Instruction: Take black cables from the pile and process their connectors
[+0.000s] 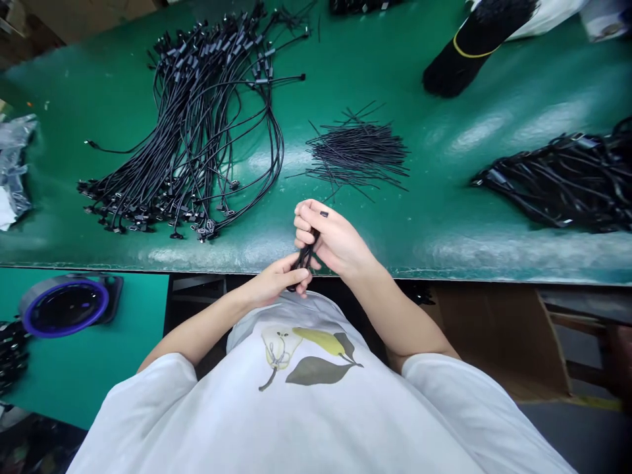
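Over the near edge of the green table (444, 210), both my hands hold one folded black cable (305, 255). My right hand (330, 238) is curled round its upper part, and a small black connector shows between the fingers. My left hand (279, 280) pinches the lower part of the same cable, close to my white shirt.
A large spread of loose black cables (197, 131) lies at the left of the table. A pile of thin black ties (358, 151) sits in the middle. A banded black bundle (469, 46) and another cable heap (567, 181) lie at the right. A blue-rimmed round device (64, 306) sits lower left.
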{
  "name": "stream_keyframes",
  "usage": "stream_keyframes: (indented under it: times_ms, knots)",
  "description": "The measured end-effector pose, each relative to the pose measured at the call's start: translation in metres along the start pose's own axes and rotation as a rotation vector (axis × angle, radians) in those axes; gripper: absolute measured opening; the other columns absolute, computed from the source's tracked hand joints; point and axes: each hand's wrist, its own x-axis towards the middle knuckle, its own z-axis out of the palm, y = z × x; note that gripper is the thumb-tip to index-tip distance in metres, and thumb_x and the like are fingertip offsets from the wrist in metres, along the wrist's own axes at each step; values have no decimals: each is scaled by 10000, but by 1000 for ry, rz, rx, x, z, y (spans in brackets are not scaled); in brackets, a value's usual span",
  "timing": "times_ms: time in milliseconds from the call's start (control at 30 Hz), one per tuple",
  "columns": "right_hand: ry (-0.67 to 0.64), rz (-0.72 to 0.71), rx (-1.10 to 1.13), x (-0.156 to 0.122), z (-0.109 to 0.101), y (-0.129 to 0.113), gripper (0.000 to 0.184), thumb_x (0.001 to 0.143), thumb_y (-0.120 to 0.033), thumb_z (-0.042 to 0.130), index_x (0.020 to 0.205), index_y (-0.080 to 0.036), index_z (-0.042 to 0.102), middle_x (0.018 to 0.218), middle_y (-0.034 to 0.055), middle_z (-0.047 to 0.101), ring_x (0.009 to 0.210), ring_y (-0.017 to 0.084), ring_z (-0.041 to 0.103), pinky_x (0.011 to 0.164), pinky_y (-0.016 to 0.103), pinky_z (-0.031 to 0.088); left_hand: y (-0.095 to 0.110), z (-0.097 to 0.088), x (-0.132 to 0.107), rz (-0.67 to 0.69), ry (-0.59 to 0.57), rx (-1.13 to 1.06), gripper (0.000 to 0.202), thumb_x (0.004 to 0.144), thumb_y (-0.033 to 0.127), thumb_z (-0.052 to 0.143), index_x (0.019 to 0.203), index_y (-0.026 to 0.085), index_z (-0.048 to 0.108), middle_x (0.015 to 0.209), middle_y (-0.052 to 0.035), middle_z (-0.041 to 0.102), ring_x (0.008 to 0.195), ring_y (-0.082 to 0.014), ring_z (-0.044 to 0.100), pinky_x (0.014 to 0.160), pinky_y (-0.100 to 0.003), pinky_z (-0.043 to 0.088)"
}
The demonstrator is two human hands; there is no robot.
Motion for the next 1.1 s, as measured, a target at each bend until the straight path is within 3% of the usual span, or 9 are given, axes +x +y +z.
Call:
stream_keyframes:
  times_ms: [100, 167, 300, 367, 500, 600, 700, 1000, 1100]
  knots:
    - [7, -17, 58, -1, 6, 1, 353, 745, -430, 744, 803, -181, 501, 483, -147, 292, 341, -7, 151, 312, 129, 152, 3, -2, 0, -64, -113, -18, 426, 726, 496, 763, 863, 118, 622, 721, -21, 594, 652, -108, 588, 751, -305, 529]
    - [-30, -10, 61, 0, 8, 2, 337, 754, -423, 730, 781, -184, 494, 461, -150, 260, 335, -3, 113, 308, 133, 113, 6, -1, -1, -121, -142, -95, 452, 729, 543, 740, 839, 125, 609, 736, -28, 591, 623, -111, 588, 680, -289, 531]
    - [-82, 29, 34, 9, 2, 3, 318, 783, -436, 693, 791, -193, 488, 471, -145, 224, 347, 12, 110, 313, 142, 132, 9, 10, -2, -228, -135, -261, 495, 811, 654, 569, 852, 161, 559, 575, 61, 409, 406, -52, 352, 418, -203, 405]
    - [-27, -74, -68, 11, -4, 6, 334, 800, -486, 668, 848, -201, 500, 529, -118, 319, 381, 24, 257, 362, 146, 275, 11, 14, 0, -172, -44, -293, 443, 860, 607, 537, 802, 168, 527, 562, 71, 352, 410, -53, 320, 415, -190, 391]
    - [183, -546, -678, 2, -15, 18, 453, 794, -518, 685, 1120, -239, 541, 988, 40, 586, 898, 155, 595, 783, 290, 520, 25, 9, 12, 254, 324, -391, 343, 936, 456, 510, 741, 178, 466, 595, 58, 345, 519, -64, 417, 591, -192, 476]
    - [21, -692, -1260, -8, -17, 34, 386, 870, -436, 622, 1200, -237, 593, 1105, 108, 600, 1014, 233, 584, 873, 366, 498, 35, -2, 20, 396, 500, -421, 347, 960, 453, 461, 747, 179, 467, 613, 50, 368, 550, -66, 433, 593, -177, 452]
    - [-78, -716, -1526, -8, -12, 48, 283, 961, -331, 476, 1153, -210, 646, 1027, 126, 640, 907, 218, 616, 806, 340, 500, 36, -7, 22, 361, 541, -374, 356, 936, 490, 492, 775, 172, 498, 642, 40, 427, 535, -60, 420, 498, -166, 378]
    - [-163, -524, -1179, -14, -6, 43, 184, 949, -303, 480, 1003, -241, 644, 977, 52, 686, 773, 175, 648, 706, 305, 506, 25, -7, 16, 445, 505, -226, 330, 888, 488, 578, 857, 163, 537, 671, 37, 446, 554, -61, 428, 469, -164, 355]
    - [5, -568, -1199, -10, -11, 19, 195, 876, -356, 602, 1024, -232, 629, 961, 51, 666, 778, 178, 631, 699, 301, 492, 20, -6, 13, 494, 521, -29, 351, 876, 514, 580, 831, 173, 509, 667, 45, 416, 577, -70, 440, 507, -182, 396]
